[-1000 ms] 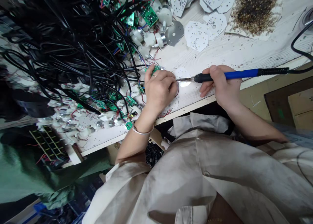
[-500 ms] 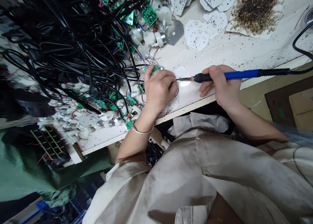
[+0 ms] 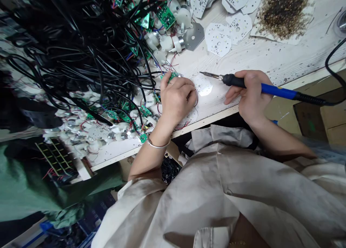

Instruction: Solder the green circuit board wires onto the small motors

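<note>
My right hand (image 3: 250, 91) grips a soldering iron (image 3: 259, 85) with a blue and black handle, its metal tip pointing left and held just above a round white LED board (image 3: 203, 85). The tip looks apart from the board. My left hand (image 3: 177, 103), with a silver bangle (image 3: 158, 145) on its wrist, rests on the bench. Its fingers hold a small green circuit board (image 3: 171, 76) with thin wires, partly hidden beneath them.
A large tangle of black cables (image 3: 81, 49) runs over wired green boards and white motor housings (image 3: 166, 42) on the left. Octagonal white LED boards (image 3: 217, 39) and a burnt-speckled paper sheet (image 3: 283, 13) lie at the back of the white bench (image 3: 270, 64).
My right hand has moved right and the soldering iron tip has lifted away from the white board. My left hand has stayed in place.
</note>
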{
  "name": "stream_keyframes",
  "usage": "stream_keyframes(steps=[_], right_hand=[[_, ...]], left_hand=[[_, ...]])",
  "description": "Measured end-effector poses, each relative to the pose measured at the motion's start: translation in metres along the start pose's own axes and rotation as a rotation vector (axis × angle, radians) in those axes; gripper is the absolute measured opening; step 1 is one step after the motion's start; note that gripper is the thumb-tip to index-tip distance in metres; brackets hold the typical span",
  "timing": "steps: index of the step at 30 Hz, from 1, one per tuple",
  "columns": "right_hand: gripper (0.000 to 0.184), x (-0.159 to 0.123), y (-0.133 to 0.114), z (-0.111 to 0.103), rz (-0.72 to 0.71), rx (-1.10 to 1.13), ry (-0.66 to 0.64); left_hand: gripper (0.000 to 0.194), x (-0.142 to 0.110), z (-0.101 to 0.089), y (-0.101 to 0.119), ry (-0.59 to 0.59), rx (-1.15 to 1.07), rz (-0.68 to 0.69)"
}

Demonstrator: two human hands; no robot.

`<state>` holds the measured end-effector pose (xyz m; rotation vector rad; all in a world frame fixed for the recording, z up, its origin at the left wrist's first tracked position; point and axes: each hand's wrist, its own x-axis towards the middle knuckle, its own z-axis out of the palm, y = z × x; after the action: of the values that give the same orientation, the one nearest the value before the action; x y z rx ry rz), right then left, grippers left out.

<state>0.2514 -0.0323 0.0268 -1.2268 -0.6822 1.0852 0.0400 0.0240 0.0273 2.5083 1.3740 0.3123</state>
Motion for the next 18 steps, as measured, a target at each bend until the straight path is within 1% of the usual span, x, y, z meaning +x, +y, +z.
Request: stream_keyframes(steps=[6, 8, 11, 14, 18], right_hand=[[0.032, -0.004, 0.005, -0.002, -0.1, -0.101, 0.008], [0.031, -0.004, 0.006, -0.002, -0.143, -0.135, 0.016], [0.029, -0.003, 0.008, -0.003, -0.198, -0.148, 0.023], [0.029, -0.004, 0.01, -0.004, -0.214, -0.127, 0.025], [0.029, -0.008, 0.01, -0.006, -0.215, -0.139, 0.017]], left_hand=[[0.016, 0.002, -0.002, 0.001, 0.03, 0.024, 0.023], [0.019, 0.003, -0.003, 0.002, 0.028, 0.063, 0.059], [0.024, 0.0, -0.007, -0.001, 0.023, 0.158, 0.15], [0.028, -0.009, -0.014, -0.01, 0.015, 0.257, 0.206], [0.027, -0.029, -0.027, -0.028, -0.013, 0.298, 0.181]])
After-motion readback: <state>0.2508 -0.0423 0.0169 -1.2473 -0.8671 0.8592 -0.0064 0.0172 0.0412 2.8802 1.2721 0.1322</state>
